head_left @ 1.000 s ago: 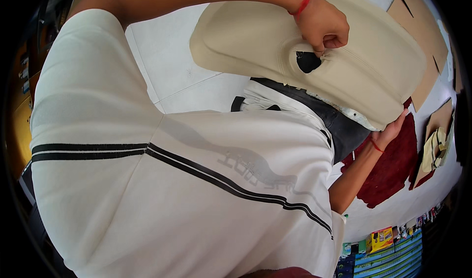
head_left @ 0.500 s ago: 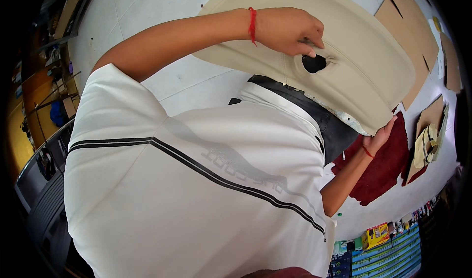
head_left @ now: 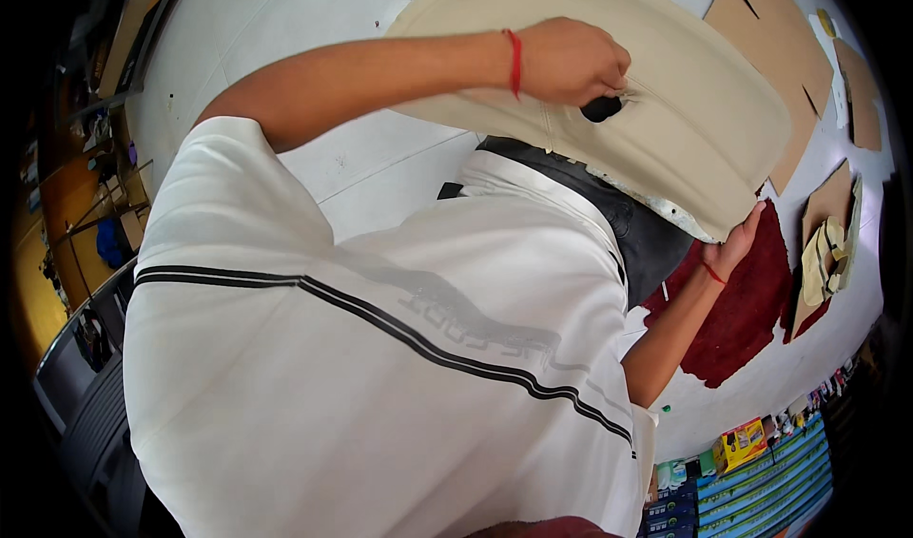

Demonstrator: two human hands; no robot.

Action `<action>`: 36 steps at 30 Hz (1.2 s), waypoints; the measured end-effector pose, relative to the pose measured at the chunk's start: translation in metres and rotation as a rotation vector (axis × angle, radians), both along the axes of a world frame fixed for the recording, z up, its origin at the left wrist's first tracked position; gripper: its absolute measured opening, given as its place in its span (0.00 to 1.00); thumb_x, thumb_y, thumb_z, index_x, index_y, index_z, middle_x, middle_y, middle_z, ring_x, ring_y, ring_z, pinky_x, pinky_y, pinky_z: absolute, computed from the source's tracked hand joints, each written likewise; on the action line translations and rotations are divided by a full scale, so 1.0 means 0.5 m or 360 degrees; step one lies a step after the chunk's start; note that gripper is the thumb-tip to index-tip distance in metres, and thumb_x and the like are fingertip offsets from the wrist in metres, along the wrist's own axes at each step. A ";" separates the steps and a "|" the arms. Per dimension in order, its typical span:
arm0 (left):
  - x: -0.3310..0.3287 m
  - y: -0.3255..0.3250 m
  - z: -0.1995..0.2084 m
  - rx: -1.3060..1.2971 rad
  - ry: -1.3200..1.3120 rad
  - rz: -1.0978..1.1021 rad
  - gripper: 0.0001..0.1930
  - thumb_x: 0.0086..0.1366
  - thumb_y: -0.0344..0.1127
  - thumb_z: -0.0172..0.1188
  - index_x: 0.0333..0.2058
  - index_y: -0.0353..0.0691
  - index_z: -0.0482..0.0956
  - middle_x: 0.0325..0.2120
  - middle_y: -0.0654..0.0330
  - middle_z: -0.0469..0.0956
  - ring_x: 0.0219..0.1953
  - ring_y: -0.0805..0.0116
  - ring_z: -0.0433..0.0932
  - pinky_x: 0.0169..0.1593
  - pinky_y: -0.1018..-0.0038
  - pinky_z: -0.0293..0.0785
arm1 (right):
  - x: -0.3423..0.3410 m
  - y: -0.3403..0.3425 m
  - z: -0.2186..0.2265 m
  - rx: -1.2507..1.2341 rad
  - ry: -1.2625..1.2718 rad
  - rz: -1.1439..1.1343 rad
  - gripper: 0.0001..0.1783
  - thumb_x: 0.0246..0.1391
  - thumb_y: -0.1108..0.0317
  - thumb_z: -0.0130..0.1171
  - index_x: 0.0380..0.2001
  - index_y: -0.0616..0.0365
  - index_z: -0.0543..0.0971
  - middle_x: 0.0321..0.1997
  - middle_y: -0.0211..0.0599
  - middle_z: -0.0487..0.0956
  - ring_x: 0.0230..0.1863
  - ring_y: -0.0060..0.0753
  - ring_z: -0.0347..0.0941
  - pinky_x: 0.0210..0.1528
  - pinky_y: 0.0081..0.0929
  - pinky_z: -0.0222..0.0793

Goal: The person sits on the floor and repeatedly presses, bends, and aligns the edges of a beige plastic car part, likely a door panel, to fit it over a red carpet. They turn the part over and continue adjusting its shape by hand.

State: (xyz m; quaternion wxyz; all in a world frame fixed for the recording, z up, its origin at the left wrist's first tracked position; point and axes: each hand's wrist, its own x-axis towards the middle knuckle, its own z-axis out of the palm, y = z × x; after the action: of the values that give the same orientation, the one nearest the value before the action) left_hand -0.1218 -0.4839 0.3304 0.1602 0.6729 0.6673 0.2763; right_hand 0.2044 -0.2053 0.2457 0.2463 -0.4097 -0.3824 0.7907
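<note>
A large, oval-ended panel (head_left: 699, 86) in smooth beige covering lies tilted across my lap, with a stitched seam and a dark hole (head_left: 601, 110) in it. My left hand (head_left: 573, 61), a red string at its wrist, is closed at the upper rim of this hole. Its fingertips pinch the beige covering there and hide part of the opening. At the panel's right corner my right hand (head_left: 732, 250) grips the edge, its fingers partly hidden. A pale, rough underside strip (head_left: 680, 217) shows along the near edge, over my dark trousers (head_left: 647, 258).
Brown cardboard sheets (head_left: 766, 48) lie on the white floor beyond the panel. Dark red material (head_left: 732, 324) is spread at the right, beside beige pieces on cardboard (head_left: 820, 262). A yellow box (head_left: 740, 445) stands near blue striped packages (head_left: 766, 481). Shelving (head_left: 81, 182) is at the left.
My left hand has shifted slightly rightward, its fingers now curled more tightly at the hole, covering more of it. My right hand keeps its grip on the panel's corner.
</note>
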 end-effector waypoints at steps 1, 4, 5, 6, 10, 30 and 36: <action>-0.039 0.012 0.006 -0.0302 -0.0325 -0.0144 0.09 0.66 0.33 0.64 0.34 0.33 0.87 0.37 0.58 0.84 0.40 0.61 0.82 0.43 0.65 0.76 | 0.000 0.002 0.003 0.0010 -0.0002 0.0000 0.31 0.77 0.46 0.40 0.63 0.63 0.72 0.63 0.42 0.77 0.62 0.40 0.74 0.66 0.39 0.69; -0.088 0.052 0.013 -0.0581 -0.0685 -0.0228 0.09 0.66 0.33 0.65 0.33 0.32 0.87 0.34 0.61 0.85 0.36 0.65 0.82 0.42 0.69 0.75 | 0.007 0.012 -0.006 0.0000 0.0005 0.0040 0.31 0.77 0.46 0.41 0.62 0.63 0.73 0.63 0.42 0.78 0.62 0.39 0.75 0.65 0.38 0.69; -0.093 0.071 0.005 -0.0649 -0.0679 -0.0155 0.10 0.63 0.35 0.70 0.29 0.31 0.86 0.28 0.61 0.84 0.32 0.70 0.81 0.39 0.71 0.76 | 0.009 0.015 -0.010 -0.0014 0.0010 0.0060 0.31 0.77 0.46 0.41 0.62 0.63 0.73 0.63 0.42 0.78 0.62 0.39 0.74 0.65 0.37 0.69; -0.093 0.092 0.015 -0.0828 -0.0666 -0.0156 0.10 0.61 0.35 0.71 0.28 0.32 0.86 0.26 0.61 0.83 0.30 0.70 0.80 0.37 0.71 0.76 | 0.003 0.010 -0.008 -0.0014 -0.0027 0.0038 0.31 0.76 0.45 0.41 0.63 0.63 0.73 0.63 0.42 0.78 0.62 0.39 0.75 0.65 0.38 0.69; -0.115 0.174 0.043 -0.1389 -0.0705 -0.0252 0.17 0.56 0.42 0.78 0.24 0.35 0.83 0.26 0.55 0.84 0.28 0.66 0.84 0.34 0.71 0.83 | 0.008 -0.003 -0.023 -0.0076 -0.0067 0.0000 0.32 0.76 0.44 0.42 0.63 0.62 0.73 0.63 0.41 0.78 0.61 0.39 0.75 0.65 0.38 0.69; -0.061 0.197 0.055 -0.1134 -0.0288 -0.0469 0.13 0.51 0.36 0.75 0.24 0.35 0.80 0.20 0.58 0.77 0.23 0.65 0.77 0.30 0.67 0.74 | 0.022 -0.030 -0.051 -0.0213 0.0013 -0.0114 0.32 0.76 0.45 0.42 0.63 0.63 0.73 0.64 0.42 0.77 0.63 0.40 0.73 0.66 0.38 0.68; -0.029 0.086 -0.005 -0.0299 -0.0250 -0.0129 0.12 0.63 0.35 0.67 0.44 0.38 0.87 0.43 0.61 0.78 0.40 0.61 0.77 0.47 0.66 0.74 | 0.026 -0.051 -0.054 -0.0241 -0.0109 -0.0251 0.31 0.76 0.46 0.43 0.64 0.63 0.72 0.65 0.43 0.76 0.63 0.42 0.74 0.67 0.40 0.68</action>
State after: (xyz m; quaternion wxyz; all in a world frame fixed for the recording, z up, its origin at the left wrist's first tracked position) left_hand -0.1365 -0.4409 0.3277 0.2852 0.6577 0.6478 0.2578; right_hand 0.2175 -0.2309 0.2186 0.2631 -0.4827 -0.2962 0.7810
